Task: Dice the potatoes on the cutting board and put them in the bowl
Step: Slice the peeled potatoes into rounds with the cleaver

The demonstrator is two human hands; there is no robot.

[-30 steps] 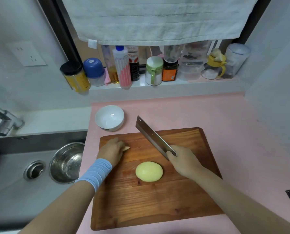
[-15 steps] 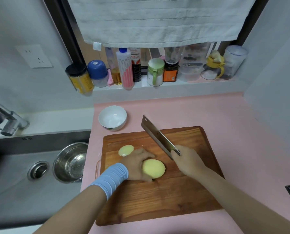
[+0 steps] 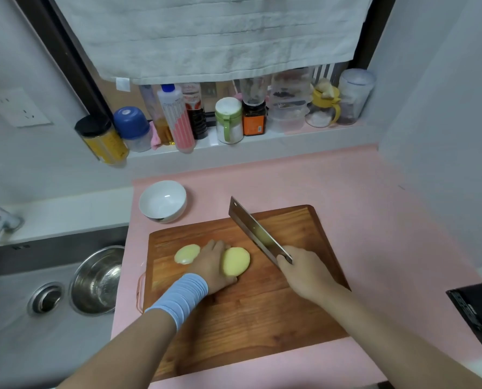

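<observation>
A wooden cutting board (image 3: 262, 318) lies on the pink counter. On it sit two peeled potato halves. My left hand (image 3: 213, 266), with a blue wristband, grips the larger half (image 3: 236, 264) from its left side. The smaller half (image 3: 187, 254) lies free just left of that hand. My right hand (image 3: 304, 272) holds the handle of a cleaver (image 3: 255, 233), whose blade hangs tilted above the board, just right of the larger half. An empty white bowl (image 3: 163, 200) stands beyond the board's far left corner.
A steel sink (image 3: 23, 318) with a metal bowl (image 3: 98, 279) lies to the left. Bottles and jars (image 3: 228, 119) line the ledge behind, under a hanging towel (image 3: 211, 37). A dark object (image 3: 478, 310) sits at the right edge.
My left hand let go of the small potato half at the board's far left and came right onto the larger half. The cleaver has stayed raised in my right hand.
</observation>
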